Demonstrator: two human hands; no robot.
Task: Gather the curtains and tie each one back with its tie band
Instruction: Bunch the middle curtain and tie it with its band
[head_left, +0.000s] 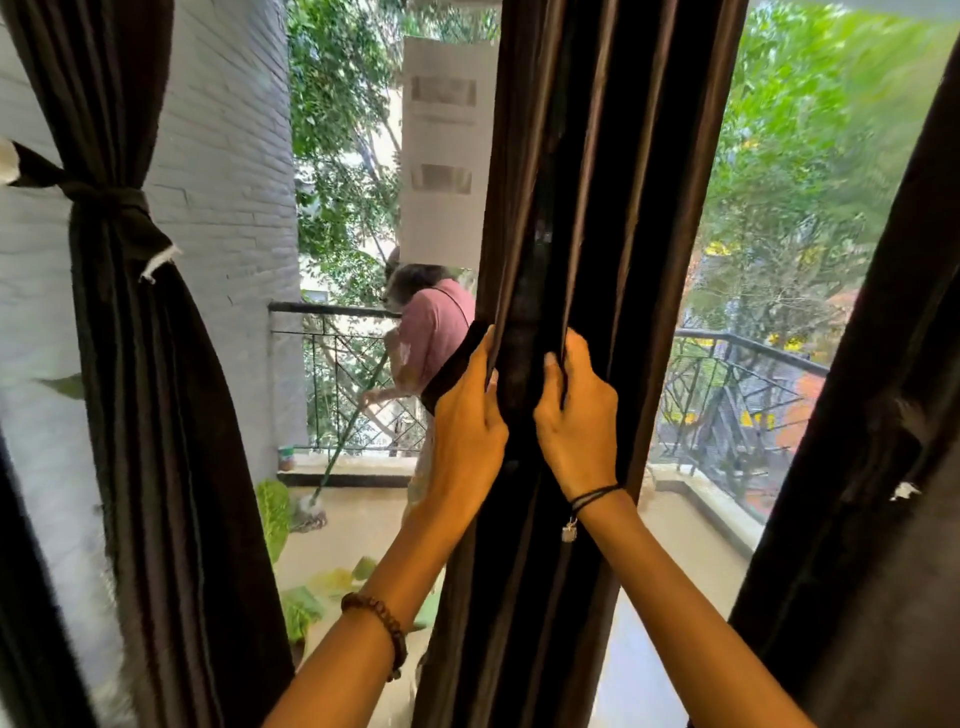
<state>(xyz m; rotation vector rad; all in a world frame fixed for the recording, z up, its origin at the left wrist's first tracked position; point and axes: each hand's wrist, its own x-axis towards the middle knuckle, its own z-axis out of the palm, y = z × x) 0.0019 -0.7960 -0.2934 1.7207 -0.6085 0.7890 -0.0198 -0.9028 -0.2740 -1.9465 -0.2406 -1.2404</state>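
Note:
A dark brown curtain hangs gathered in folds at the centre. My left hand grips its left edge together with a dark tie band that runs up and left from my fingers. My right hand grips the folds on the right side, fingers curled into the fabric. On the left, another dark curtain is tied back with its band, knotted at mid height. A third dark curtain hangs at the right edge.
Through the glass is a balcony with a black railing, a white brick wall and trees. A person in a pink shirt works there with a green-handled mop. A white paper is stuck on the glass.

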